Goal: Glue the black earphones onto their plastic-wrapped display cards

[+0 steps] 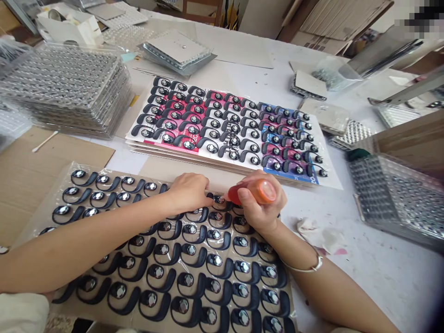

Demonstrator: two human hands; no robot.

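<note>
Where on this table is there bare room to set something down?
Bare white table right of the right hand and its orange bottle, past the crumpled tissue. Brown cardboard near the cotton swab is free. Crowded: ear-hook sheet, coloured board, tray stacks.

Small assembly and packing workshop: a white worktable (381, 277) is carrying batch goods, not household things. Black ear-hook earpieces (189, 280) are lying in rows on a film-covered board (45, 203) at the near edge and on a stack of printed cards (326, 171) in the middle. Stacked clear blister trays (65, 88) are crowding the far left corner, more trays (398, 199) are sitting at the right edge, and flattened cartons (340, 18) are leaning beyond the far edge.
</note>
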